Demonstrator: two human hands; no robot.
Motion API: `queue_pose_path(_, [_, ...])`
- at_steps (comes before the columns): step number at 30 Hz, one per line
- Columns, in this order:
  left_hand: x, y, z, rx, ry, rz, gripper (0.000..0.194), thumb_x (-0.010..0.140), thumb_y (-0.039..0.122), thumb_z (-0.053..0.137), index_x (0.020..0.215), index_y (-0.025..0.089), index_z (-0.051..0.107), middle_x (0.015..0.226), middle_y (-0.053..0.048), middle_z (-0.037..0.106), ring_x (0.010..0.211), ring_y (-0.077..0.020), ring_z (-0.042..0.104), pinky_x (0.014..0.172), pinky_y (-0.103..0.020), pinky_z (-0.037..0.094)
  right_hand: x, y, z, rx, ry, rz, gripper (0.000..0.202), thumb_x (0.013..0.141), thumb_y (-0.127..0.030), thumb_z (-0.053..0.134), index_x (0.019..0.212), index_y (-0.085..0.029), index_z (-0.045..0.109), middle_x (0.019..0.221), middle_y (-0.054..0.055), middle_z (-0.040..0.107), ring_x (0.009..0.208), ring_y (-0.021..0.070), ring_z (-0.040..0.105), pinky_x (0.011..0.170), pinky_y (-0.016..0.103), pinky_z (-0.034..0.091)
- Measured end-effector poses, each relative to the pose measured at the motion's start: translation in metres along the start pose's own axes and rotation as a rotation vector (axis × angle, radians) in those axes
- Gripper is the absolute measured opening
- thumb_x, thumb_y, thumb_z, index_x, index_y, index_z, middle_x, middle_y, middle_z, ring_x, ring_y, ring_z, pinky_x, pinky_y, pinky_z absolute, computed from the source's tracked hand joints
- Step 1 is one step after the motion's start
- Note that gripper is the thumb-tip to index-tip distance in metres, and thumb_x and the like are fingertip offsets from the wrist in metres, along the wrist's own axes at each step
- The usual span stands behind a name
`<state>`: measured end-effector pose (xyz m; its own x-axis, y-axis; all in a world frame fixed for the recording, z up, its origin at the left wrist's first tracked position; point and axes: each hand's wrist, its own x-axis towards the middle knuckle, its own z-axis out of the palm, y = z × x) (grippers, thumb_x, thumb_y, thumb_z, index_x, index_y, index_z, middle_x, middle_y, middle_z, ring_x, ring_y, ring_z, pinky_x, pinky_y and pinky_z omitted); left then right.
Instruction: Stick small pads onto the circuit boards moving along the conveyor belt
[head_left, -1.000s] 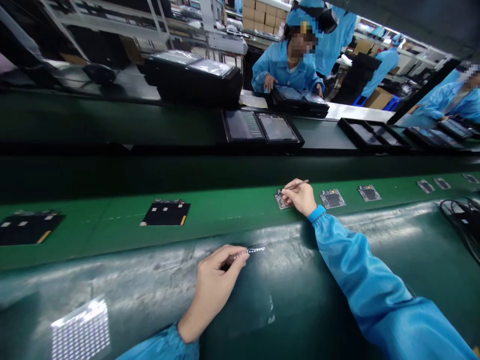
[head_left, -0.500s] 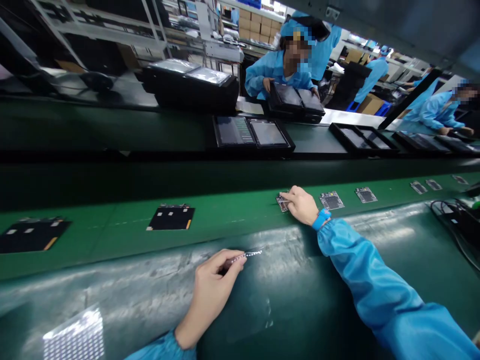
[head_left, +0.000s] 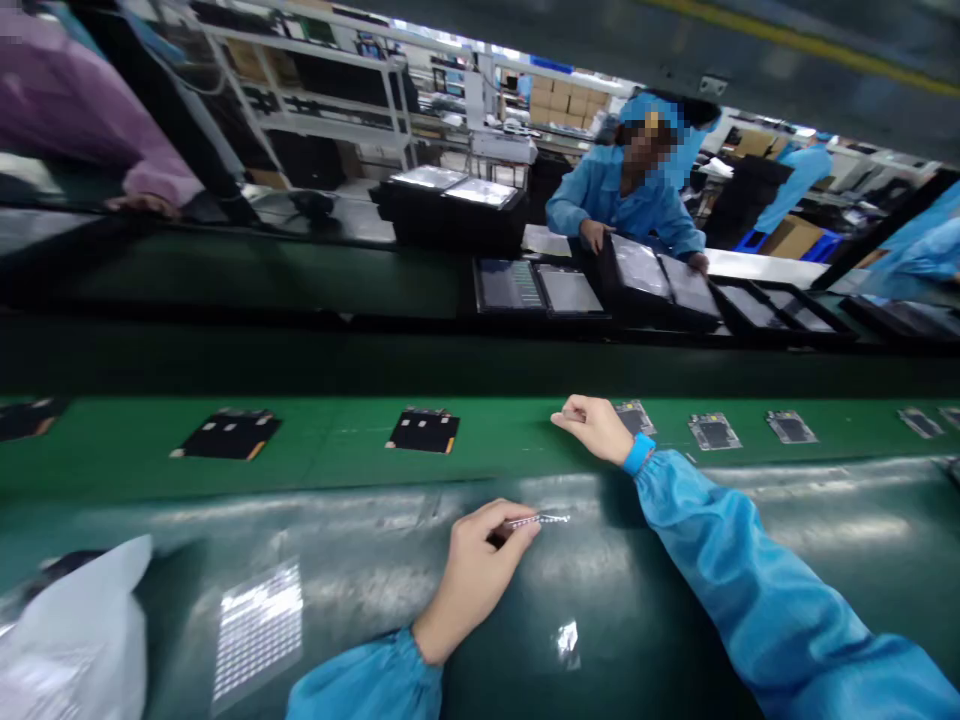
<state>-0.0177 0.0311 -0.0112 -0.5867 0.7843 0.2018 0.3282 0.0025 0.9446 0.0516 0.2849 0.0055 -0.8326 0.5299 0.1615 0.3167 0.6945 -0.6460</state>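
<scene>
Strip of clear film with small white dots point(head_left: 553, 519), pinched between thumb and fingers of the left hand point(head_left: 474, 570), free end poking out to the right, long axis running roughly left to right. Right hand point(head_left: 600, 428) farther forward, over the flat green belt point(head_left: 510, 440), fingertips pressed together on a thin greyish object point(head_left: 574, 415), tbh too small to identify. Just right of those fingers: grey printed circuit board with a yellow patch point(head_left: 638, 416), partly hidden behind the right hand. Can't tell if touching. From the left hand, same board forward and off to the right, so way closer to the right one. Similar boards farther right. Black rectangular panel with an orange corner point(head_left: 424, 432) forward and slightly left of the left hand. Clear sheet of white dots point(head_left: 259, 630) left of that same hand, btw.
</scene>
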Motion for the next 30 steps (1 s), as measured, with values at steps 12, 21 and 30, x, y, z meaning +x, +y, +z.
queue_pose_path(12, [-0.003, 0.006, 0.003, -0.053, 0.002, -0.082, 0.009, 0.079, 0.017, 0.072, 0.080, 0.018, 0.081, 0.070, -0.003, 0.075, 0.060, -0.0151, 0.065, 0.057, -0.024, 0.050, 0.047, -0.084, 0.095, -0.256, -0.288, -0.286, 0.074, 0.073, -0.051, 0.085, 0.137, -0.025, 0.058, 0.140, 0.009, 0.061, 0.111, 0.0325, 0.069, 0.090, 0.042, 0.055])
queue_pose_path(21, [-0.003, 0.003, 0.004, -0.061, 0.012, -0.072, 0.007, 0.080, 0.020, 0.073, 0.079, 0.018, 0.080, 0.070, -0.004, 0.075, 0.060, -0.0150, 0.065, 0.058, -0.024, 0.051, 0.030, -0.048, 0.027, 0.001, -0.142, -0.276, 0.064, 0.073, -0.030, 0.081, 0.133, -0.021, 0.060, 0.126, 0.010, 0.065, 0.108, 0.0263, 0.067, 0.095, 0.042, 0.057])
queue_pose_path(30, [-0.001, -0.003, 0.003, -0.063, 0.012, -0.014, 0.007, 0.082, 0.020, 0.072, 0.081, 0.018, 0.079, 0.071, -0.002, 0.074, 0.060, -0.0131, 0.064, 0.058, -0.022, 0.049, 0.023, -0.038, 0.000, 0.240, -0.174, -0.153, 0.036, 0.076, -0.031, 0.080, 0.108, -0.018, 0.071, 0.103, 0.007, 0.074, 0.096, 0.0233, 0.072, 0.093, 0.040, 0.060])
